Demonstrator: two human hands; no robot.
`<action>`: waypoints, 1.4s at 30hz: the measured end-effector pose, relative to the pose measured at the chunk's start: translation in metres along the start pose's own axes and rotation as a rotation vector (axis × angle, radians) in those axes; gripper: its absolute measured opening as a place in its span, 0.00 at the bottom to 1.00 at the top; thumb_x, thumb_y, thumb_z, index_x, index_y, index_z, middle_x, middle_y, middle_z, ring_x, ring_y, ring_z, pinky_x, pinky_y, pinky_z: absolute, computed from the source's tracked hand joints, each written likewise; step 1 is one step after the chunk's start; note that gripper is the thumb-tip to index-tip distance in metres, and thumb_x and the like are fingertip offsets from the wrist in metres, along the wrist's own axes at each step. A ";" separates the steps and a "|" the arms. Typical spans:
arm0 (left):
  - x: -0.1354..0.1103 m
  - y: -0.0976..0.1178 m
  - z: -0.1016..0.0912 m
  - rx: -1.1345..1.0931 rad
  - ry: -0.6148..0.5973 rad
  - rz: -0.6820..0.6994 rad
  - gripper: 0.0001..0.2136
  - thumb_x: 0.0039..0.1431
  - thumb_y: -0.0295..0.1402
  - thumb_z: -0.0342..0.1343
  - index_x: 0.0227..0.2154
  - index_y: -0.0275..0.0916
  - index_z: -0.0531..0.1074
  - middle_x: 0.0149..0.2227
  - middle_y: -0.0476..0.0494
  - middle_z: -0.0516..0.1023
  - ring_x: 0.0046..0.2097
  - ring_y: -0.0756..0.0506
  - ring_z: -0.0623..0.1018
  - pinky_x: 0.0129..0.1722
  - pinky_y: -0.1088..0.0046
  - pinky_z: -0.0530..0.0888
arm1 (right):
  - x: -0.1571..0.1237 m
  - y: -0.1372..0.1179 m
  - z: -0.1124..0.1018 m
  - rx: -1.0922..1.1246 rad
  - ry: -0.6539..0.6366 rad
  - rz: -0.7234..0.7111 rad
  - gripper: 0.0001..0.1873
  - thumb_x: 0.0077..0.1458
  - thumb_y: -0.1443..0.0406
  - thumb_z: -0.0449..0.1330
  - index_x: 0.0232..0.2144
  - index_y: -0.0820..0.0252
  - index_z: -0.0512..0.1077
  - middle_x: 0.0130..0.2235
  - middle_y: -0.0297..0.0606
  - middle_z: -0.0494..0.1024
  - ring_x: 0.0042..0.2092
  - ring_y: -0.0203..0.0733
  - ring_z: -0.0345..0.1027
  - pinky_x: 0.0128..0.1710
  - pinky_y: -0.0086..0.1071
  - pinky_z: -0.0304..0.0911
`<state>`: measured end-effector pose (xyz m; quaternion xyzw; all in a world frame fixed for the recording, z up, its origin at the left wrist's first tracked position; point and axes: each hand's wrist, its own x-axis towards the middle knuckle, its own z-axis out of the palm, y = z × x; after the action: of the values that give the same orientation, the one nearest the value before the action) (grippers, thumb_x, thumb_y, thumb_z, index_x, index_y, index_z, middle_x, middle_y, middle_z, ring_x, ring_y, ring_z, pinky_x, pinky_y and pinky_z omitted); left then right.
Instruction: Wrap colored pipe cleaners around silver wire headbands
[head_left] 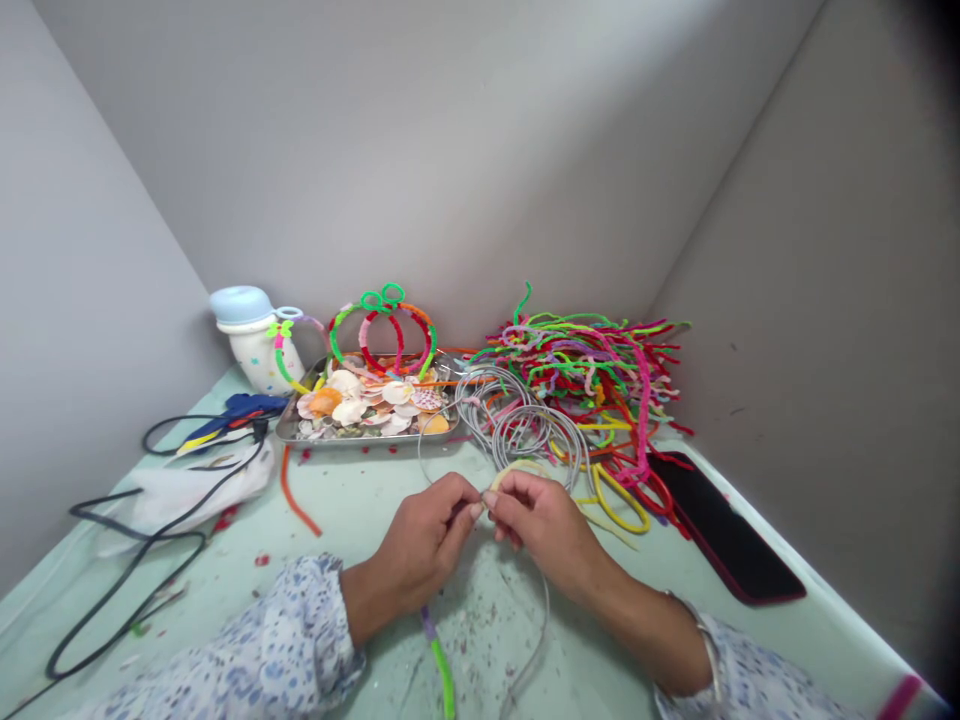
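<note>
Over the middle of the table, my left hand and my right hand meet fingertip to fingertip, both pinched closed. A purple and green pipe cleaner comes out below my left hand and runs toward the front edge. From my right hand's fingers a pale yellow pipe cleaner arcs up and back to the right. A thin grey wire curves down beneath my right hand. The exact spot where the strands meet is hidden between my fingertips. Behind my hands lies a coil of grey wire.
A metal tray of seashells stands at the back, with pipe-cleaner rings on it. Left are a white bottle, a blue glue gun and a black cord. Right are a pipe-cleaner pile and a phone.
</note>
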<state>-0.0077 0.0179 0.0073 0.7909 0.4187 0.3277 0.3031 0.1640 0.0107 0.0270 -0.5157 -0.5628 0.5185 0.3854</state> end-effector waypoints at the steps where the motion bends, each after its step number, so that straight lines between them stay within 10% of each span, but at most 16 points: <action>1: 0.000 0.000 0.000 0.001 -0.002 0.001 0.09 0.64 0.33 0.46 0.34 0.38 0.69 0.29 0.48 0.71 0.31 0.48 0.70 0.32 0.74 0.64 | -0.001 0.000 0.000 -0.014 0.005 -0.014 0.11 0.53 0.60 0.57 0.23 0.59 0.66 0.19 0.30 0.69 0.21 0.33 0.58 0.22 0.27 0.53; 42: 0.006 -0.005 0.001 0.089 -0.090 -0.066 0.08 0.63 0.29 0.45 0.34 0.37 0.70 0.31 0.47 0.73 0.33 0.47 0.71 0.34 0.74 0.66 | 0.012 0.020 -0.006 -0.450 0.026 -0.312 0.05 0.50 0.72 0.55 0.26 0.59 0.67 0.25 0.29 0.69 0.28 0.34 0.63 0.29 0.26 0.58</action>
<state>-0.0064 0.0246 0.0045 0.8031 0.4449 0.2628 0.2967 0.1712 0.0217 0.0069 -0.5019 -0.7315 0.3083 0.3435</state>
